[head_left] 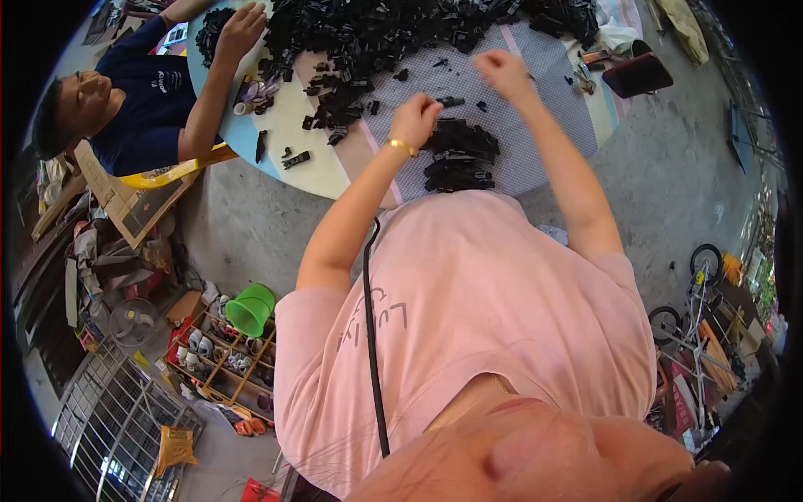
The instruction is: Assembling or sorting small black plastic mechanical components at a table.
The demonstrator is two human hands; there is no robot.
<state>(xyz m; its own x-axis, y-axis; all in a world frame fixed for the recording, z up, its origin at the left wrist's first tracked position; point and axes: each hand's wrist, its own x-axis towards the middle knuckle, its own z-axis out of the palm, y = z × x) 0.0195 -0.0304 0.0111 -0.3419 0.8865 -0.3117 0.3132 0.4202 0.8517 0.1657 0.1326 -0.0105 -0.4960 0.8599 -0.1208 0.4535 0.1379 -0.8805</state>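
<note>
My left hand [414, 121], with a gold bracelet at the wrist, is closed at the fingertips on a small dark plastic clip-like piece [451, 101] that juts out to the right. My right hand [504, 75] is raised over the table farther to the right, thumb and fingers pinched together; anything between them is too small to make out. Just below my hands, close to my body, lies a stack of long black plastic pieces [458, 155] in rough rows. A big heap of loose black plastic parts [368, 38] covers the table's far side.
The round table [581, 125] carries a patterned grey covering. A co-worker [159, 92] sits at the left, one hand [242, 33] by another black pile. A phone [637, 75] sits at the right edge. A black cable [372, 335] runs down my shirt.
</note>
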